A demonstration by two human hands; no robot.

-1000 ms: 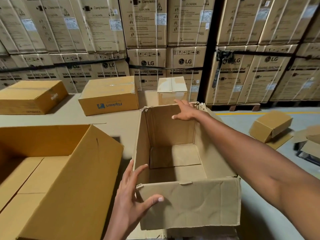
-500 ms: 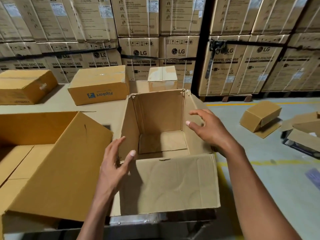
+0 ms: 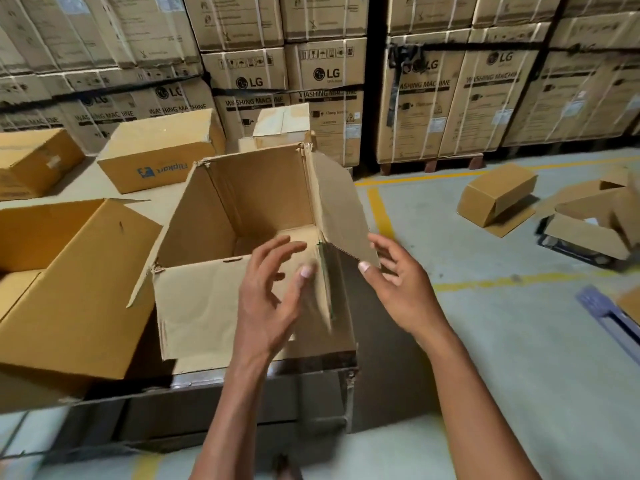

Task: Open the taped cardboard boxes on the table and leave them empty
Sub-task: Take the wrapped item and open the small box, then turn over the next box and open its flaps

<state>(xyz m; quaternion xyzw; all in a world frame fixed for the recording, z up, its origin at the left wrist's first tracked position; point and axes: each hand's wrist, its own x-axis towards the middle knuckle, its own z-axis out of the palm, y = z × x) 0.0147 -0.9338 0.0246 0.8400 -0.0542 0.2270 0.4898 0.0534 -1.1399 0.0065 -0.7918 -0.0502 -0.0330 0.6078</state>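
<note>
On the table's left, a large open box [image 3: 62, 289] | behind it, a taped Flipkart box [image 3: 159, 150] | at the table's front corner, the opened box [image 3: 242, 237], inside bare | left hand [image 3: 270, 299] before its near wall, fingers loose, grasping nothing | right hand [image 3: 398, 282] loose-fingered at its right flap [image 3: 341, 209], contact unclear | floor boxes [image 3: 495, 195] right.
</note>
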